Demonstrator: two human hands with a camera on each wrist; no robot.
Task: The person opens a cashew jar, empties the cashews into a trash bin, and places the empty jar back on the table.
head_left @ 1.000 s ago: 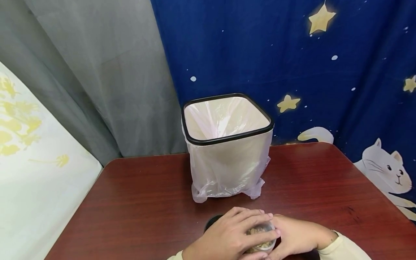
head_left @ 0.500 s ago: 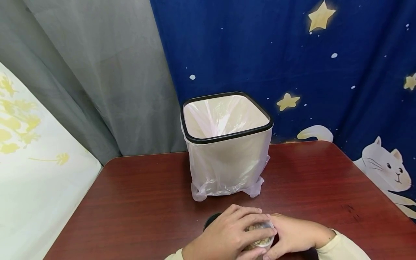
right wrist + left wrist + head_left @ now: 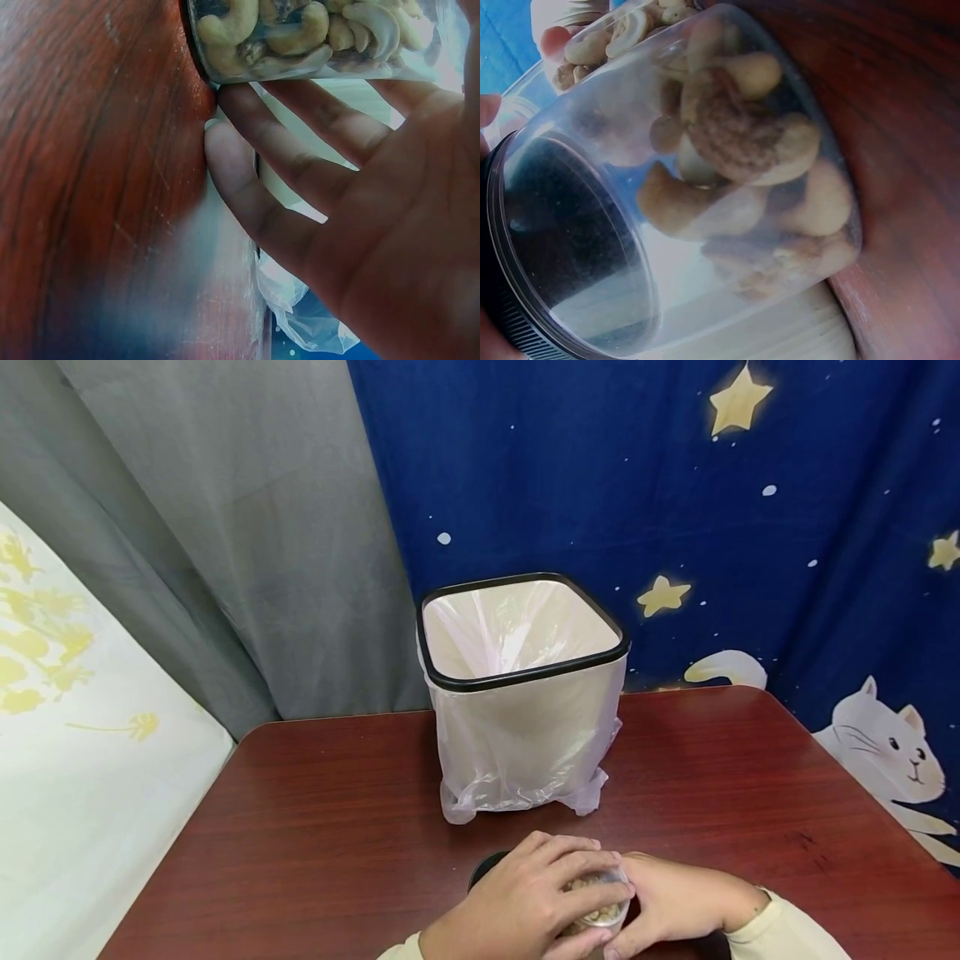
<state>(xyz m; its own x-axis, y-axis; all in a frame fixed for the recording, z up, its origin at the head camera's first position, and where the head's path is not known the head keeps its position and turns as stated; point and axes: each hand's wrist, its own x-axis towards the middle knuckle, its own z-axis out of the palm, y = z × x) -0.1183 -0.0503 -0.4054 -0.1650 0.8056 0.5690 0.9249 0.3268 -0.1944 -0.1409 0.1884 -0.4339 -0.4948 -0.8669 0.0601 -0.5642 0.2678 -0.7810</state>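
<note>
At the near edge of the head view, my left hand (image 3: 525,902) lies over the tops of two clear jars. Its fingers reach across the right-hand jar of cashews (image 3: 603,913), with the thumb on the near side. My right hand (image 3: 675,897) holds that same jar from the right, thumb in front. In the right wrist view its long fingers (image 3: 322,150) stretch along the jar, fingertips close to the tabletop. Upright beside it is a jar with a black screw lid (image 3: 517,300), cashews in its lower part; most of this jar is hidden in the head view.
A square white bin (image 3: 532,743) with a black rim and thin plastic liner stands behind the hands on the reddish-brown table (image 3: 322,827). Beyond hang a grey curtain (image 3: 285,543) and a blue star-patterned curtain (image 3: 540,468). A pale patterned cloth (image 3: 97,760) borders the left side.
Both hands and the jar of cashews have shifted very slightly left. The hold on the jar looks the same, and the bin stays where it was.
</note>
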